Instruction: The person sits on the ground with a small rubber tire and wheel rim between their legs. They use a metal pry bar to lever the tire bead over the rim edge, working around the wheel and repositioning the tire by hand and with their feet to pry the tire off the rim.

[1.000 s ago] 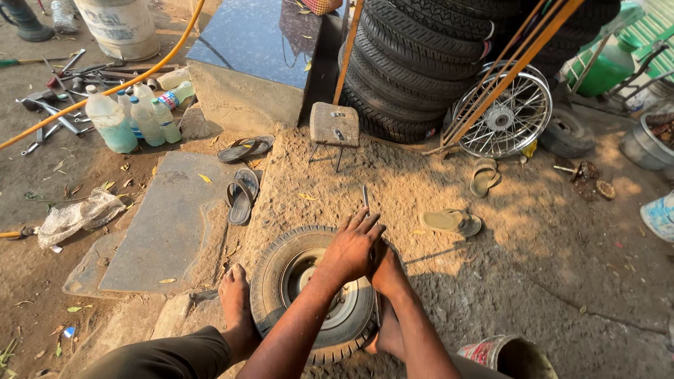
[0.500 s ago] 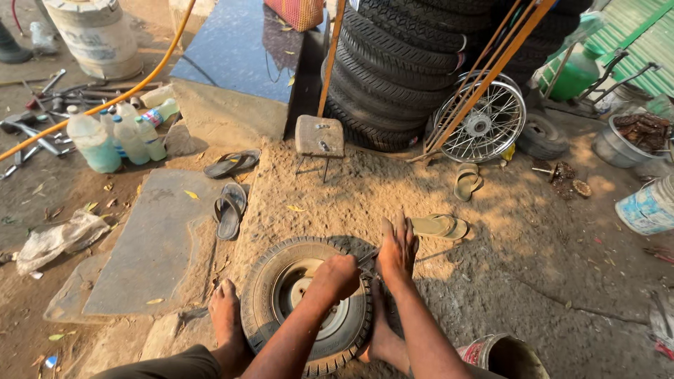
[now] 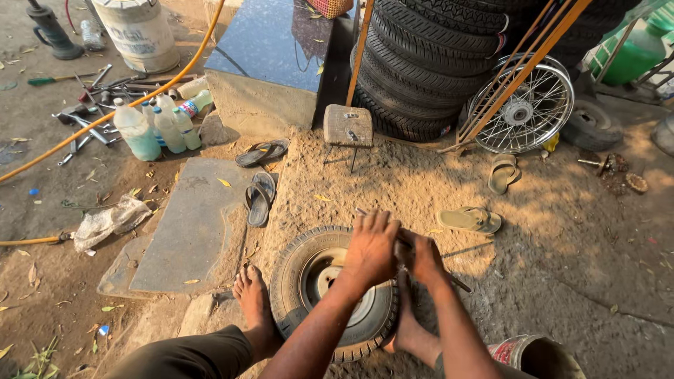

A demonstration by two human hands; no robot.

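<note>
Now both hands sit together on a long metal lever bar (image 3: 460, 283), where half a second ago the right hand lay flat and spread on the sand beyond the wheel and only the left reached over the rim; that looks like a shift from bracing to prying. Nearest, a bare left foot (image 3: 254, 300) presses the small tyre (image 3: 298, 270) at its nine o'clock edge, and the right foot (image 3: 406, 324) pins it at about four o'clock. The left hand (image 3: 371, 247) is curled with fingers (image 3: 376, 223) narrow over the bar at the tyre's two o'clock rim. The right hand (image 3: 425, 257), just beside it, is closed on the same bar, which runs out from under both hands towards four o'clock and touches the sand. Whether its tip is under the bead I cannot tell. Farther out at one o'clock lies a tan sandal (image 3: 469, 220); at twelve o'clock a small stool (image 3: 348, 126), and behind it stacked tyres (image 3: 428, 63).
</note>
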